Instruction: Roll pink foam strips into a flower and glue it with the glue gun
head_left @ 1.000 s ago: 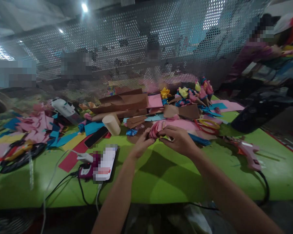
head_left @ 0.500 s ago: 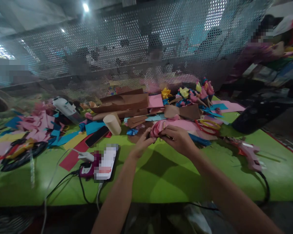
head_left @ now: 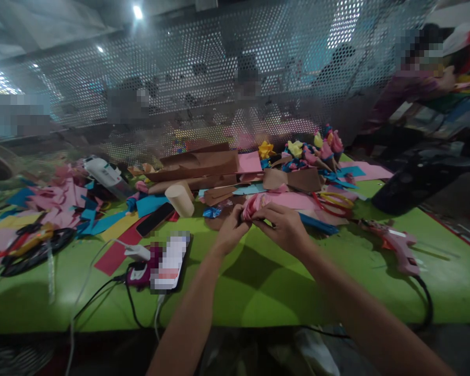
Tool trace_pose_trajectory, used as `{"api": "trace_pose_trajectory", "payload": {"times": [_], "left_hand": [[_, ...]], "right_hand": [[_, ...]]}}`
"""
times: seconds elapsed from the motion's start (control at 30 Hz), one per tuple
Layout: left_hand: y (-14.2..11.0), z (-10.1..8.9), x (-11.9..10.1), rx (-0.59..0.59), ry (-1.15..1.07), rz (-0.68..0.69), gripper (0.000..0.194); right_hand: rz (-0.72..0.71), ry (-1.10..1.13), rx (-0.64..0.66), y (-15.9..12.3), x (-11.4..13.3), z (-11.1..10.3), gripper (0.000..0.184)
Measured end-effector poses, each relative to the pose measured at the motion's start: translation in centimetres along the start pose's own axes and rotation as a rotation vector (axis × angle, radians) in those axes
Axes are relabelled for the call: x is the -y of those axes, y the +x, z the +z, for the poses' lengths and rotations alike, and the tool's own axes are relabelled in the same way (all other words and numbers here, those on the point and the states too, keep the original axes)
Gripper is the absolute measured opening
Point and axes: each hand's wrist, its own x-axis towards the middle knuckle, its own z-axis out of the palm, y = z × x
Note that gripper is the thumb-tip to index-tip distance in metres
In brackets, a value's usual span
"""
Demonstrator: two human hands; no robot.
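Note:
Both my hands meet over the green table [head_left: 258, 282] near its middle. My left hand [head_left: 230, 232] pinches the left side of a rolled pink paper piece [head_left: 251, 205]. My right hand [head_left: 284, 225] is closed on the same pink piece from the right, fingers curled round its base. The roll looks like a coiled paper flower. Behind it lie pink sheets [head_left: 293, 199] and brown paper pieces [head_left: 297, 179].
A phone [head_left: 169, 261] with cables lies left of my arm, a paper roll [head_left: 180, 200] and a dark phone [head_left: 154, 219] behind it. A pink glue gun [head_left: 399, 245] rests at right, a white one [head_left: 104, 172] at left. Finished paper flowers [head_left: 317, 146] stand at the back. Another person [head_left: 423, 89] works at far right.
Both hands stay on the pink roll and have shifted slightly; the fingers have turned and tightened it a little.

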Motion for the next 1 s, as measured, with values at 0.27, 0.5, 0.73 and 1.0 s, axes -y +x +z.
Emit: {"api": "trace_pose_trajectory", "payload": {"times": [0.27, 0.5, 0.73, 1.0], "left_hand": [[0.13, 0.13, 0.50, -0.019, 0.081, -0.032, 0.026], [0.04, 0.19, 0.25, 0.002, -0.111, 0.044, 0.023], [-0.27, 0.27, -0.36, -0.027, -0.284, -0.087, 0.030], [0.06, 0.15, -0.14, -0.018, -0.176, -0.051, 0.024]], "right_hand": [[0.020, -0.010, 0.010, -0.06, -0.19, 0.15, 0.010], [-0.011, -0.069, -0.006, 0.06, -0.04, 0.11, 0.011], [-0.021, -0.036, -0.021, 0.13, -0.15, 0.12, 0.011], [-0.007, 0.069, -0.055, 0.13, 0.35, -0.19, 0.008]]}}
